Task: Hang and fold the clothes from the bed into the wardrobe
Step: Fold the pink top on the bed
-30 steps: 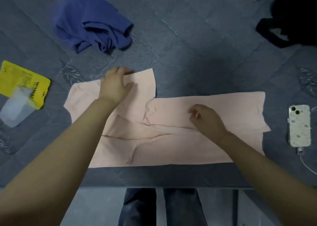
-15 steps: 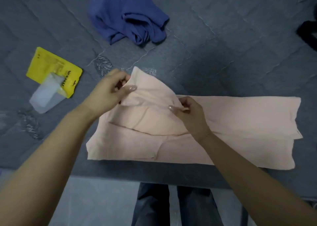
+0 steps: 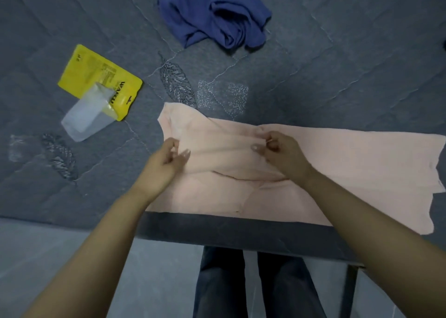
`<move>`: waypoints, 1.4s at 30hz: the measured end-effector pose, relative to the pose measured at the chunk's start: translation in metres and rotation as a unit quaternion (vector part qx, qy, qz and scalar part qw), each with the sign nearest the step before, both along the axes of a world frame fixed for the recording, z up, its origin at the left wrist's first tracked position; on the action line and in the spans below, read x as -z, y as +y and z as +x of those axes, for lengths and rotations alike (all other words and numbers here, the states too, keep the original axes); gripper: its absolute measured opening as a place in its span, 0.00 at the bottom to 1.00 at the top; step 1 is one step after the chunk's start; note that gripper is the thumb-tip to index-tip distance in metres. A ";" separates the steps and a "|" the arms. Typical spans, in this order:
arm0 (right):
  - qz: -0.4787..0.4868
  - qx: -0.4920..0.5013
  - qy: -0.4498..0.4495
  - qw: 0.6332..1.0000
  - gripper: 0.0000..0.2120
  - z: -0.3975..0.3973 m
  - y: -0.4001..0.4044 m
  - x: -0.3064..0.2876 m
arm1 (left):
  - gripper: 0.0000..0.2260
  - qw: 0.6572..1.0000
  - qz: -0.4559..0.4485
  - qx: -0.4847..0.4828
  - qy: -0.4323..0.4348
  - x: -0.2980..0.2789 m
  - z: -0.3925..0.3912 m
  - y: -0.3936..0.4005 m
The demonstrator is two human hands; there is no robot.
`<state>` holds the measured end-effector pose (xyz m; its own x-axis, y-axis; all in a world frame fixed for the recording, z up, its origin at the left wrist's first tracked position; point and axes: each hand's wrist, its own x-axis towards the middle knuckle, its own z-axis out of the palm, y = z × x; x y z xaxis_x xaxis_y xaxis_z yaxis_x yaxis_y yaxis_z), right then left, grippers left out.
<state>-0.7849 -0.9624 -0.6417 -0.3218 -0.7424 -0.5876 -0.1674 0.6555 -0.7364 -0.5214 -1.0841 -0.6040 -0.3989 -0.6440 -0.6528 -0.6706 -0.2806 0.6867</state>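
The peach garment (image 3: 313, 172) lies along the bed's (image 3: 337, 76) near edge. My left hand (image 3: 166, 163) and right hand (image 3: 282, 153) pinch its folded layer. Far left lies a yellow packet (image 3: 96, 76); farther, a crumpled blue garment (image 3: 212, 11).

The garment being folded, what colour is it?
Pale peach pink, plain with no pattern, in the head view: the garment lies on the bed.

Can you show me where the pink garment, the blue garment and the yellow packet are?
pink garment (image 3: 350, 163): head view, flat right part.
blue garment (image 3: 212, 13): head view, middle of the crumpled heap.
yellow packet (image 3: 96, 72): head view, printed upper face.
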 end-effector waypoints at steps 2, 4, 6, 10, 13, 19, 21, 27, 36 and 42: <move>0.021 0.027 0.025 0.999 0.10 -0.002 -0.010 0.009 | 0.05 0.993 -0.097 0.021 -0.058 0.012 -0.011 -0.014; 0.014 0.030 0.096 0.995 0.08 -0.006 -0.013 0.013 | 0.07 0.970 -0.223 0.024 -0.089 0.020 -0.022 -0.033; -0.037 -0.018 0.263 0.964 0.08 -0.015 -0.009 0.014 | 0.09 0.941 -0.320 0.035 -0.105 0.029 -0.034 -0.056; -0.002 -0.103 0.379 0.920 0.16 -0.046 -0.007 0.021 | 0.15 0.922 -0.285 0.176 -0.194 0.052 -0.054 -0.094; 0.052 -0.131 0.366 0.920 0.10 -0.064 -0.008 0.029 | 0.08 0.942 -0.192 0.221 -0.166 0.065 -0.049 -0.115; 0.087 -0.060 0.382 0.918 0.07 -0.066 -0.019 0.029 | 0.10 0.945 -0.264 0.092 -0.168 0.056 -0.019 -0.120; 0.071 -0.029 0.408 0.910 0.10 -0.048 -0.015 0.022 | 0.15 0.912 -0.342 0.077 -0.214 0.046 -0.020 -0.104; 0.052 -0.021 0.312 0.948 0.15 0.026 0.005 0.010 | 0.18 0.981 -0.105 -0.063 -0.151 0.031 -0.021 -0.023; 0.054 0.040 0.161 0.985 0.11 0.030 0.011 0.011 | 0.10 0.982 -0.104 -0.078 -0.137 0.033 0.007 0.014; 0.001 0.157 0.079 0.985 0.11 0.020 0.055 -0.008 | 0.20 0.939 -0.301 0.016 -0.167 0.009 -0.035 0.034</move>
